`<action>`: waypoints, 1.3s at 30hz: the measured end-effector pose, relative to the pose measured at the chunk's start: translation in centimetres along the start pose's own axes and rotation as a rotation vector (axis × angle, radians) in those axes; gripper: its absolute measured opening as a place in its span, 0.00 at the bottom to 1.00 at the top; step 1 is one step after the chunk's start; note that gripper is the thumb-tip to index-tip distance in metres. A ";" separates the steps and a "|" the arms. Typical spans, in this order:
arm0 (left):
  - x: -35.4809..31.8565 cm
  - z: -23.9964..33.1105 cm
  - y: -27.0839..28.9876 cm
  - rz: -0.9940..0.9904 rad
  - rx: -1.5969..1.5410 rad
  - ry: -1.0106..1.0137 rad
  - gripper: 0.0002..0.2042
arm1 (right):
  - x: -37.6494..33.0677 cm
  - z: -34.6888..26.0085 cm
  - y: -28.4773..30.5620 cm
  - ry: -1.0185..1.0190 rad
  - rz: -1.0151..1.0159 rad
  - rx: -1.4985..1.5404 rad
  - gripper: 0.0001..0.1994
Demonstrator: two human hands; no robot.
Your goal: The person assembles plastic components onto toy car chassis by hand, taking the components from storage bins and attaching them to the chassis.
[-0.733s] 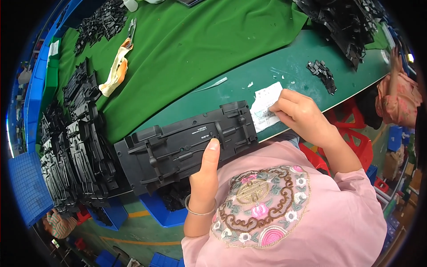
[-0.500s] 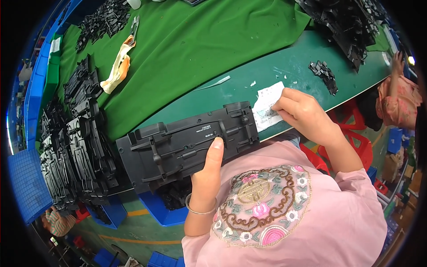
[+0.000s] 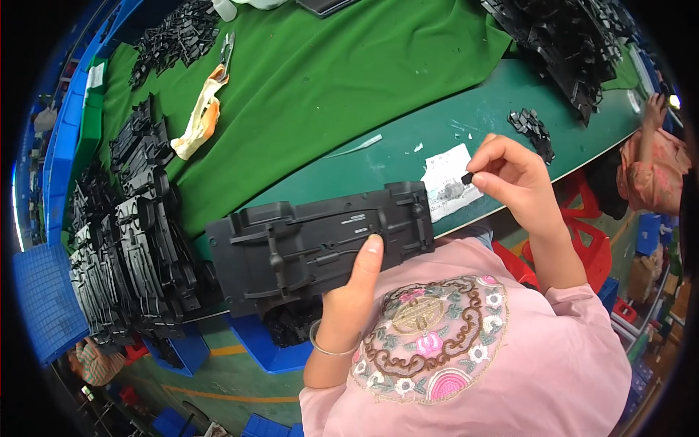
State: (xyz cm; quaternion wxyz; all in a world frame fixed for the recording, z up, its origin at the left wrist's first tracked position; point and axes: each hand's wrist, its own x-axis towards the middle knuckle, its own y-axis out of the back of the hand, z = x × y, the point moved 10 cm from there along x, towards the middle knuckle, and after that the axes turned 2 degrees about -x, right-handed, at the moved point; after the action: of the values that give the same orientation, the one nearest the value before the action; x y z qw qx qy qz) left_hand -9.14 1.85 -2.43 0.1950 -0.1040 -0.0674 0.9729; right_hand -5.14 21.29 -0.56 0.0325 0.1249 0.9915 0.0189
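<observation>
The hands are apart: the left hand grips the black molded panel over the surface's near edge; right of it, the right hand pinches a small black piece by the white paper.

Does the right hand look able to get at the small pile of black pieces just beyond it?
Probably yes: the pile lies near the right hand on the green table, with nothing visibly between, though its fingers pinch a small black piece.
</observation>
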 end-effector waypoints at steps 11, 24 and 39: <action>1.0 1.0 -3.4 -0.210 0.066 -0.050 0.19 | -0.1 -0.2 -2.5 0.001 0.051 0.249 0.08; 0.8 1.9 -4.0 -0.225 0.183 -0.140 0.19 | 0.0 -1.8 -3.0 0.227 0.123 -0.155 0.06; 0.7 1.9 -4.2 -0.249 0.246 -0.145 0.20 | 0.5 -1.4 -3.5 0.155 0.046 -0.201 0.06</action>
State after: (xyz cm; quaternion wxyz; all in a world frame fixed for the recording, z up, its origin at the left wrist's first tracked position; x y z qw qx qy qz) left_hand -8.68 5.81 0.04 0.3196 0.0002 0.0258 0.9472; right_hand -6.55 17.94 0.67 -0.0322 0.1420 0.9810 0.1285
